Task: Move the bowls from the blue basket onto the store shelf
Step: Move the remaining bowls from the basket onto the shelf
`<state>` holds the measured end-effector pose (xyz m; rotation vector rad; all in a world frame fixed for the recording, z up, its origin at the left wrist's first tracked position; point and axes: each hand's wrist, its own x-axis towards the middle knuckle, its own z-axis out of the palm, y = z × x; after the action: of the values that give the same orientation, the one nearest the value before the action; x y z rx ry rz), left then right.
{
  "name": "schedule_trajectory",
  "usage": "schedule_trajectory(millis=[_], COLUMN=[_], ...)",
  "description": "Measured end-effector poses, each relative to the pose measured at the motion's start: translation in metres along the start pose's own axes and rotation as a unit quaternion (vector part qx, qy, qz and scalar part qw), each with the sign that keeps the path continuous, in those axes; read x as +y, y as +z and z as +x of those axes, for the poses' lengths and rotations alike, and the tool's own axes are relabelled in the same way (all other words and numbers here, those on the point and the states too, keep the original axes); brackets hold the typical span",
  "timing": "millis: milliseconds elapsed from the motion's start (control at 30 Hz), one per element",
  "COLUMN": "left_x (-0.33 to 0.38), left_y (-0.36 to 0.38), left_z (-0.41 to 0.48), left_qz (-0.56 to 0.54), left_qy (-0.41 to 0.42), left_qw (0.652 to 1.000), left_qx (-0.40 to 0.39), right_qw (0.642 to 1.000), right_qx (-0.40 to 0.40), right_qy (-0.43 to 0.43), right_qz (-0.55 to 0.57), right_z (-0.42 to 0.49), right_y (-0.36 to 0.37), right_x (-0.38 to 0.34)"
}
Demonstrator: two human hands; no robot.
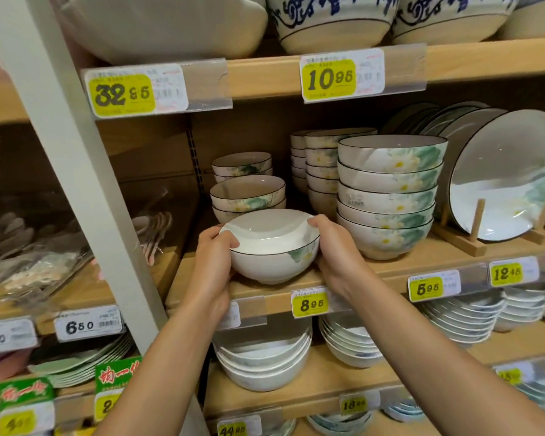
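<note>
A white bowl with a dark rim and a green flower print is held between both hands at the front edge of the wooden store shelf. Its foot is at or just above the shelf board. My left hand grips its left side with the thumb over the rim. My right hand grips its right side, fingertips on the rim. Two short stacks of matching bowls stand just behind it. The blue basket is out of view.
A tall stack of larger flower bowls stands close to the right of my right hand, with smaller bowl stacks behind. Plates lean in a wooden rack at far right. A white upright post rises on the left. Shelves above and below hold more dishes.
</note>
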<state>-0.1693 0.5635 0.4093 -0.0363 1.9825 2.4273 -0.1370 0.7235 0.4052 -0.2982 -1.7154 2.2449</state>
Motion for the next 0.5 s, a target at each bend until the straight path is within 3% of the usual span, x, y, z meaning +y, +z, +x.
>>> schedule_trajectory(millis=[233,500], left_x=[0.004,-0.002], left_y=[0.003,-0.004], left_z=[0.006,0.008], left_qz=[-0.044,0.002], left_qy=[-0.028,-0.006], left_qw=[0.998,1.000], left_qx=[-0.034,-0.022], right_qw=[0.993,1.000], right_qx=[0.028,0.010], right_qy=[-0.074,-0.009], right_qz=[-0.087,0.023], right_z=[-0.013,0.002], right_y=[0.009,0.004], right_x=[0.020,0.005])
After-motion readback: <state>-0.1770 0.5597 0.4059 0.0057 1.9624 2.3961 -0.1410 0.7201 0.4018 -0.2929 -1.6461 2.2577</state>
